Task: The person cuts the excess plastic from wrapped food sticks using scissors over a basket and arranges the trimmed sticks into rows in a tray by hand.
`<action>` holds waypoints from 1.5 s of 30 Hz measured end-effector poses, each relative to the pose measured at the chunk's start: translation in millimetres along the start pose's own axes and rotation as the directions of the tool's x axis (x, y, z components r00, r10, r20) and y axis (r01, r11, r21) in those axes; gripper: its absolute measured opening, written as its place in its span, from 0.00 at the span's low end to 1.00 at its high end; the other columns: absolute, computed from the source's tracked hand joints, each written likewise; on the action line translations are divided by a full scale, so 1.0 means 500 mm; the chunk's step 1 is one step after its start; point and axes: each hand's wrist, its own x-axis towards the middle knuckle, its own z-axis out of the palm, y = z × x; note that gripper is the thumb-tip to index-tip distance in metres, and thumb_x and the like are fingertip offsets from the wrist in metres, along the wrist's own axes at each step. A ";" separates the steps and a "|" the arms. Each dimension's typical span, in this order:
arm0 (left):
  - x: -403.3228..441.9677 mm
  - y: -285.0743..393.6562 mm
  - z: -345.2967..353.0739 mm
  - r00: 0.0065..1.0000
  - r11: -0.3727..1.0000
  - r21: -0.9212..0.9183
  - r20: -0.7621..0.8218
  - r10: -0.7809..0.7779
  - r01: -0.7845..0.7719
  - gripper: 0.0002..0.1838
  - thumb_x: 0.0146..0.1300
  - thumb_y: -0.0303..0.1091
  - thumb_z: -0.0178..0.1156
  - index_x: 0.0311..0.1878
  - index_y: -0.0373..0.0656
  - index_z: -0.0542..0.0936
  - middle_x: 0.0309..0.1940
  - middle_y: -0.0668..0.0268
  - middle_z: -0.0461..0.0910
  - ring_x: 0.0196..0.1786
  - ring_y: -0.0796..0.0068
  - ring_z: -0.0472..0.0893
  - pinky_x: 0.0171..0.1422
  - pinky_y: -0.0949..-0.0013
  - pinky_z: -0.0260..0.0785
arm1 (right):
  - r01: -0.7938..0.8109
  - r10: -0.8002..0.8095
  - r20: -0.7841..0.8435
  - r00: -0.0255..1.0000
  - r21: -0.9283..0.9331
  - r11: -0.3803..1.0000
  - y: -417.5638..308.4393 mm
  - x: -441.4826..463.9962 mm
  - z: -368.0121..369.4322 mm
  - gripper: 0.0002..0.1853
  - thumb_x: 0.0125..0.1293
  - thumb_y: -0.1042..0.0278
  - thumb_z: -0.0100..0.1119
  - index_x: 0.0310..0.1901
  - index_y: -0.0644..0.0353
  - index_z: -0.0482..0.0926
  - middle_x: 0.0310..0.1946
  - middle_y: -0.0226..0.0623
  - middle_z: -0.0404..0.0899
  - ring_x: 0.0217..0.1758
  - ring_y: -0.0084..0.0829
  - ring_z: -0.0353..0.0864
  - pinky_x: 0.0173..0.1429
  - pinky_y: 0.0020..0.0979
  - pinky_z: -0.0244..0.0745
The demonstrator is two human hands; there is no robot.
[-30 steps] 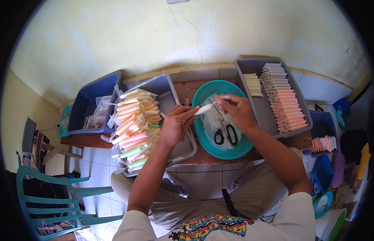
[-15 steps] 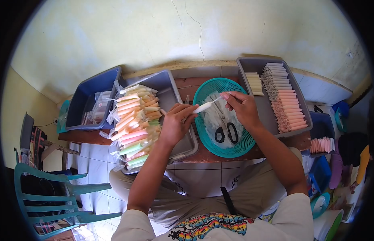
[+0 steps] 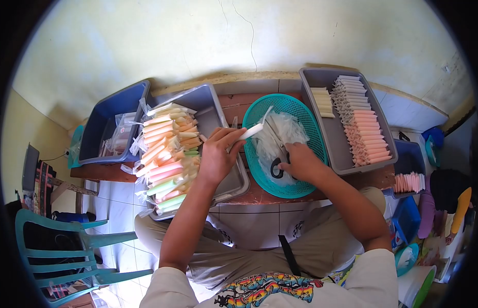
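Note:
Pinched in my left hand (image 3: 217, 154) is a white ice pop (image 3: 251, 132) in a clear plastic tube, with its loose wrapper end pointing up over the turquoise basket (image 3: 317, 126). My right hand (image 3: 304, 161) is down in that basket, its fingers closed round the black handles of the scissors (image 3: 275, 168); one handle loop is partly covered by the hand. Under the scissors lie clear plastic scraps (image 3: 296, 128). Left of my left hand, many filled ice pops (image 3: 164, 154) in orange, pink, green and cream are heaped in a grey tray (image 3: 214, 110).
At right, another grey tray (image 3: 341, 165) holds neat rows of pink and white ice pops (image 3: 366, 123) and a few cream ones (image 3: 322, 102). A blue bin (image 3: 90, 133) stands far left, a smaller one (image 3: 406, 159) far right. A green chair (image 3: 59, 251) is lower left.
My right hand has let go of the wrapper end and moved down onto the scissors in the basket. My left hand still holds the ice pop, now tilted more upward.

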 end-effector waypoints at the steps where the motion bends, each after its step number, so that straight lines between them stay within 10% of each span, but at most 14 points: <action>1: 0.001 0.002 -0.001 1.000 1.000 0.001 -0.004 0.003 -0.003 0.21 0.59 0.24 0.78 0.57 0.45 0.91 0.48 0.61 0.91 0.46 0.60 0.87 0.49 0.60 0.81 | -0.058 0.059 0.118 0.991 -0.017 0.998 -0.005 -0.003 0.010 0.38 0.63 0.59 0.78 0.67 0.77 0.73 0.56 0.64 0.81 0.59 0.62 0.86 0.61 0.52 0.84; 14: 0.001 -0.002 -0.003 0.999 1.000 0.012 -0.038 -0.027 0.028 0.20 0.59 0.24 0.78 0.56 0.44 0.91 0.47 0.60 0.91 0.47 0.59 0.88 0.50 0.60 0.83 | -0.105 0.103 0.046 0.994 0.038 0.994 -0.013 0.002 -0.001 0.41 0.57 0.69 0.73 0.69 0.82 0.67 0.57 0.70 0.77 0.59 0.67 0.83 0.66 0.52 0.82; 34: 0.004 -0.015 -0.002 0.994 0.993 0.093 -0.083 -0.070 0.077 0.18 0.60 0.26 0.78 0.54 0.44 0.92 0.47 0.60 0.91 0.46 0.57 0.87 0.50 0.58 0.82 | 0.043 -0.039 -0.019 0.999 0.291 0.956 -0.098 -0.093 -0.171 0.46 0.57 0.62 0.81 0.78 0.56 0.73 0.49 0.43 0.80 0.38 0.34 0.83 0.43 0.36 0.82; 45: 0.001 -0.005 -0.005 0.997 0.994 0.074 -0.023 -0.072 0.074 0.19 0.59 0.24 0.77 0.55 0.44 0.92 0.46 0.61 0.90 0.47 0.58 0.86 0.53 0.58 0.81 | 0.082 -0.068 -0.055 0.996 0.331 0.940 -0.112 -0.073 -0.137 0.46 0.58 0.63 0.82 0.79 0.60 0.73 0.49 0.43 0.80 0.39 0.34 0.83 0.46 0.36 0.82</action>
